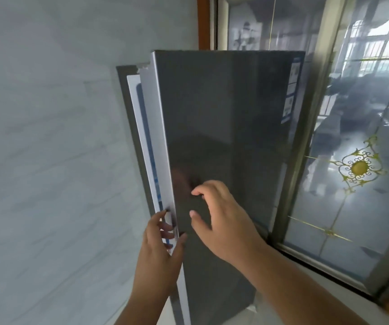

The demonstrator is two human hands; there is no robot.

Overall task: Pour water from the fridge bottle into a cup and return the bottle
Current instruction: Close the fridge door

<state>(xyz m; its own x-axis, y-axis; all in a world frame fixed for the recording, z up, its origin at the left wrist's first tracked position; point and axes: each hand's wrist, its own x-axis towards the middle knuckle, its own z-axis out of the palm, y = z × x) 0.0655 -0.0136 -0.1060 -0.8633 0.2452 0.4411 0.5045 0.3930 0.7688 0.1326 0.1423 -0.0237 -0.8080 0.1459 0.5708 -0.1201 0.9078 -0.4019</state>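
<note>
A tall grey fridge (132, 127) stands ahead of me with its dark glossy door (224, 127) a little ajar on the left side. My left hand (158, 249) grips the door's left edge, fingers curled behind it and thumb on the front. My right hand (221, 219) hovers just before the door's face with fingers spread and holds nothing. Through the narrow gap only the white inner lining shows. No bottle or cup is in view.
A pale marble-look wall (48, 148) fills the left. To the right of the fridge stands a glass partition (353, 148) with gold ornaments in a metal frame, close to the door's hinge side. Stickers (292, 90) sit on the door's upper right.
</note>
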